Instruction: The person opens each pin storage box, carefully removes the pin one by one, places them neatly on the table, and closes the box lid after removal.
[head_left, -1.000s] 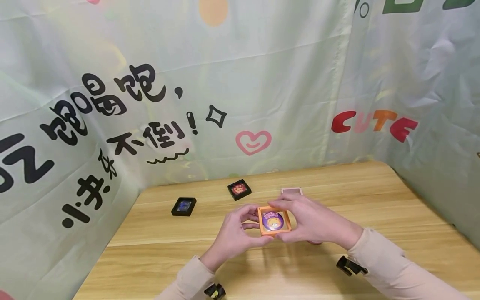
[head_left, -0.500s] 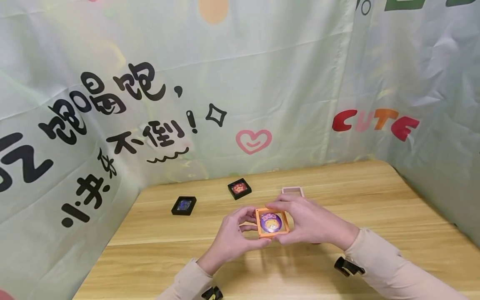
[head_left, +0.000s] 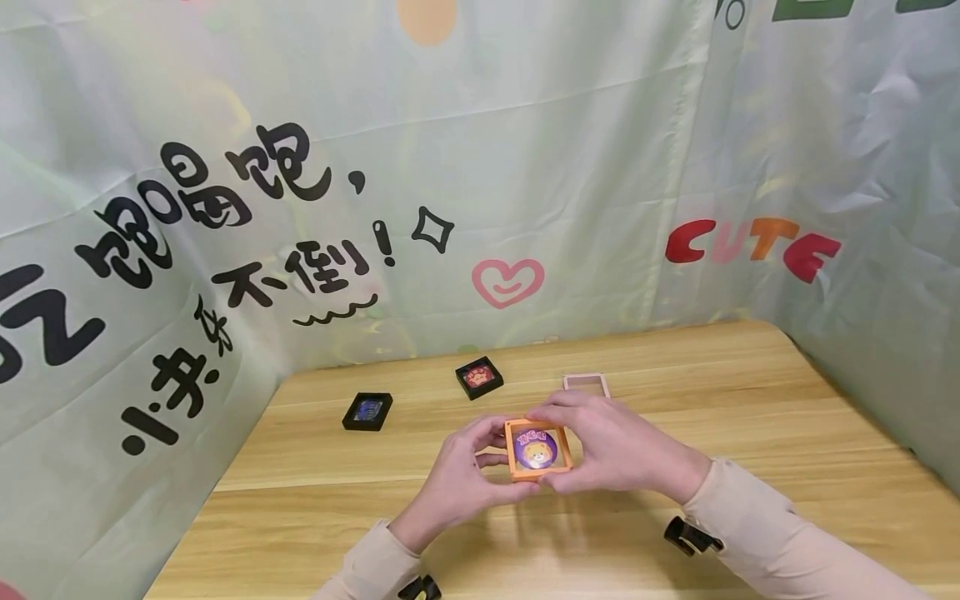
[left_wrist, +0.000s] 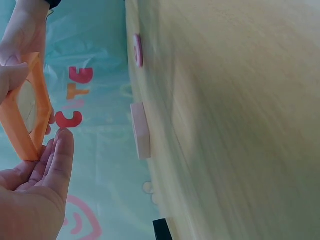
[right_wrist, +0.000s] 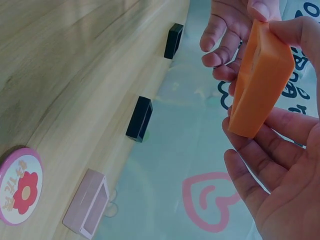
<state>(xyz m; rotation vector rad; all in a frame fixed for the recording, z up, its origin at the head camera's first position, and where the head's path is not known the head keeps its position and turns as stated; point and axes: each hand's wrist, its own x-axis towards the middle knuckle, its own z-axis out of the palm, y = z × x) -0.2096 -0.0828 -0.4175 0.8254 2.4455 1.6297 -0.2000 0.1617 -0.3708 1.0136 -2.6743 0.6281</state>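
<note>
Orange case had shifted slightly leftward. Left hand and right hand pinched its edges, fingers spread to its width; purple badge inside. Pink case lay beyond right fingers. Judged step: two-handed steadying; next move called for even grip.

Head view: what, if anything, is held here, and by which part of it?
The orange frame, with a purple badge inside: the left hand holds it at its left side and lower edge, the right hand across its upper and lower edges.
</note>
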